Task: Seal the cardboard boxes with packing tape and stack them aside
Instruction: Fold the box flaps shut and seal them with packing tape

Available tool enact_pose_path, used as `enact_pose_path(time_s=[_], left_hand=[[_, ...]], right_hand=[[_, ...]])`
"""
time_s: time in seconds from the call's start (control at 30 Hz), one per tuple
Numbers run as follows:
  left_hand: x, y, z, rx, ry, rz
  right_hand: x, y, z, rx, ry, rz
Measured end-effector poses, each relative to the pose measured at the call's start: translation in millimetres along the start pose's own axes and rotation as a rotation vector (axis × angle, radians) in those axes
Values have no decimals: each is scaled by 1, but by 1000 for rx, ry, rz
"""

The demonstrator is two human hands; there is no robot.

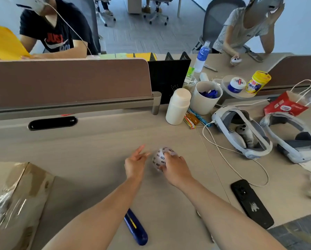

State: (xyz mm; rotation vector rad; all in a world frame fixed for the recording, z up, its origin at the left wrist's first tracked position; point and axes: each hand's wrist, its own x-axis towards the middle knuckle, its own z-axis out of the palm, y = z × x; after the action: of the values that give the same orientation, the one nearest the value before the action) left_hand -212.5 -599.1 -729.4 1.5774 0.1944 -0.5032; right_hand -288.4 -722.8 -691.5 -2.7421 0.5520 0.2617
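well, beige desk (97,141), brown divider (69,80); right grip (174,167) clamps tape roll (159,157); left grip (135,162) apart

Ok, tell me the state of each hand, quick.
Left hand: open, fingers straight, gripping nothing.
Right hand: fingers curled round the tape roll.

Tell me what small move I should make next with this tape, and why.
Probably bring the left hand onto the tape roll and pick its free end loose. The right hand grips the roll, the left hand hovers open beside it, no pulled strip shows, and the box lies apart at the left.
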Motion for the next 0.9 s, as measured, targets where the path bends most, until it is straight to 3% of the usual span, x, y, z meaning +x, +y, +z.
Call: enact_pose_path(time_s=[0.17, 0.4, 0.77, 0.9], left_hand=[[5, -17, 15, 217, 96, 55], [2, -40, 28, 105, 255, -90], [-8, -54, 0, 263, 125, -84], [-11, -41, -23, 345, 14, -90]], right_hand=[[13, 10, 27, -106, -32, 72], [24, 13, 54, -232, -19, 78], [28, 8, 55, -141, -67, 142], [19, -7, 44, -185, 49, 176]])
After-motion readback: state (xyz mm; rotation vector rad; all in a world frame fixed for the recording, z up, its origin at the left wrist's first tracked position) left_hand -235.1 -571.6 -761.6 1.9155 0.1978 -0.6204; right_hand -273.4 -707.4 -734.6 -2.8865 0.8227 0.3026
